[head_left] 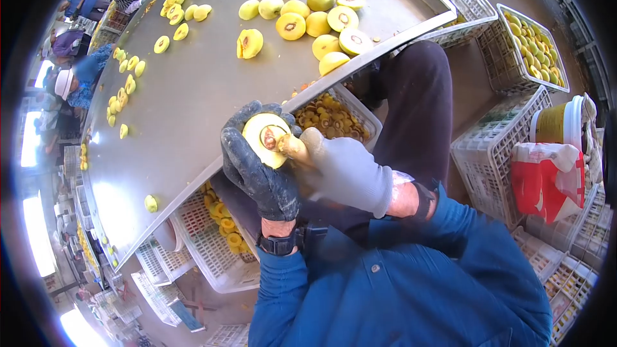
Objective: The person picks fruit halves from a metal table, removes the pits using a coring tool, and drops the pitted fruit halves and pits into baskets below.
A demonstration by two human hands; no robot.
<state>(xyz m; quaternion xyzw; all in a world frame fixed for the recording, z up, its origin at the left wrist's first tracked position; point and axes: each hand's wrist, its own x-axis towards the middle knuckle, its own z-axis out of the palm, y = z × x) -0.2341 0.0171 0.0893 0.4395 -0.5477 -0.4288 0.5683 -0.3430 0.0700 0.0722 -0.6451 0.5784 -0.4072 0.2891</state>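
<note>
Curled fingers of the dark-gloved left hand (256,168) wrap a fruit half (265,144) at the frame's centre, apparently steadying its cut face for the grey-gloved right hand (353,177), whose fingers bend close against it, though whether they pinch a tool cannot be told. The half looks round and pale yellow, reddish-brown at its middle. Beyond, toward the upper centre, cut fruit (290,26) lies on the metal table (186,83), probably for easy reach.

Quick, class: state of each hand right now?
Left hand: cupped, holding a cut fruit.
Right hand: curled against it; whether holding anything cannot be told.
</note>
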